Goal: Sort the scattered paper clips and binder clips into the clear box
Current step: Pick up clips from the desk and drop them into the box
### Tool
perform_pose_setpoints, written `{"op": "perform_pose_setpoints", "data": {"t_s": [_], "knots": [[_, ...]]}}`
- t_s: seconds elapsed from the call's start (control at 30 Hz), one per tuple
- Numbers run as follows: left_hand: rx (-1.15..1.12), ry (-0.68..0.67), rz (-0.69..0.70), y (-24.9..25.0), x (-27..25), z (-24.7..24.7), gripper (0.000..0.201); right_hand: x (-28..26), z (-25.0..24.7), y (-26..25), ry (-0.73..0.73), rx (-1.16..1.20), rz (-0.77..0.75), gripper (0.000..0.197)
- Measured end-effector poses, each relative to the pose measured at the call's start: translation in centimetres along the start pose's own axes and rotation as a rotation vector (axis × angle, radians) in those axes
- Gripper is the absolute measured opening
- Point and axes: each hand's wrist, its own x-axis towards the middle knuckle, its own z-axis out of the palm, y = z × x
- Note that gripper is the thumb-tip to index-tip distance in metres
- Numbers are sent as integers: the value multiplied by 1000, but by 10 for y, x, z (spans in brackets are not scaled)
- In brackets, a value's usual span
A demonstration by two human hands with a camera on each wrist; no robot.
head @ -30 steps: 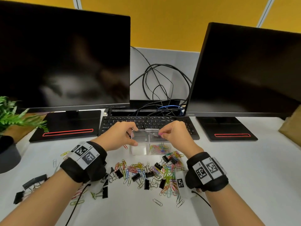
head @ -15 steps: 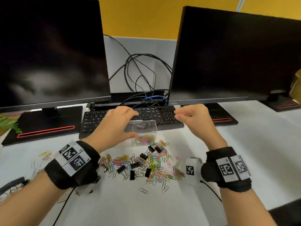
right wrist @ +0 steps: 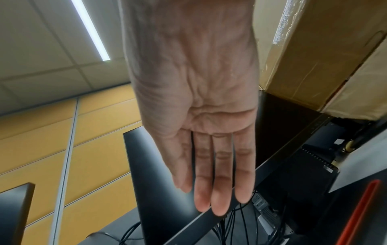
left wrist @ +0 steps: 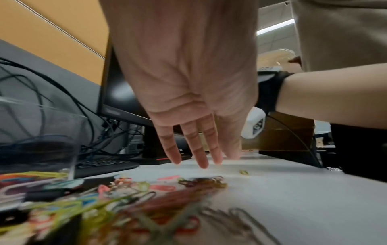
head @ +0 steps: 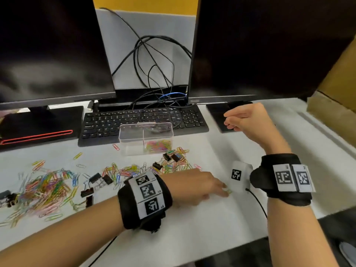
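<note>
The clear box stands in front of the keyboard, with coloured paper clips in its right compartment. Loose paper clips and black binder clips lie scattered across the white table, left of and below the box. My left hand reaches to the right of the pile, fingers straight, its tips at a lone yellow-green paper clip. My right hand hangs in the air right of the box, with straight fingers that hold nothing.
A black keyboard lies behind the box, under two dark monitors with tangled cables between them. A cardboard box stands at the far right. The table's front edge runs below my right wrist.
My left hand left the clear box and came down to the right, to the lone clip. My right hand drew away from the box to the right. The head view swung right.
</note>
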Motion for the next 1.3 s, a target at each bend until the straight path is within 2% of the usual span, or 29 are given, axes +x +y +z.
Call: {"op": "perform_pose_setpoints", "data": {"t_s": [0.17, 0.33, 0.5, 0.7, 0.83, 0.9, 1.03, 1.13, 1.2, 1.3], "knots": [[134, -50, 69, 4, 4, 14, 41, -1, 11, -9, -42, -52, -36, 13], [222, -154, -144, -6, -18, 7, 41, -3, 13, -16, -52, -41, -35, 14], [241, -159, -245, -23, -48, 1, 32, -10, 13, -26, -37, -49, -64, 15], [131, -141, -395, -29, -82, -6, 25, -15, 24, -36, -55, -48, -85, 14], [72, -90, -520, -35, -95, -10, 26, -17, 46, -37, -129, -89, -71, 15], [13, -30, -564, -38, -99, -12, 38, -16, 58, -33, -194, -160, -6, 17], [4, 18, -671, -39, -103, -19, 63, -17, 77, -20, -461, -396, 189, 29], [-26, -12, -740, -40, -105, -21, 73, -20, 89, -16, -583, -541, 295, 38], [-17, -40, -755, -40, -105, -22, 73, -21, 97, -13, -632, -577, 293, 47], [22, -44, -766, -40, -104, -22, 61, -24, 108, -15, -677, -552, 218, 40]]}}
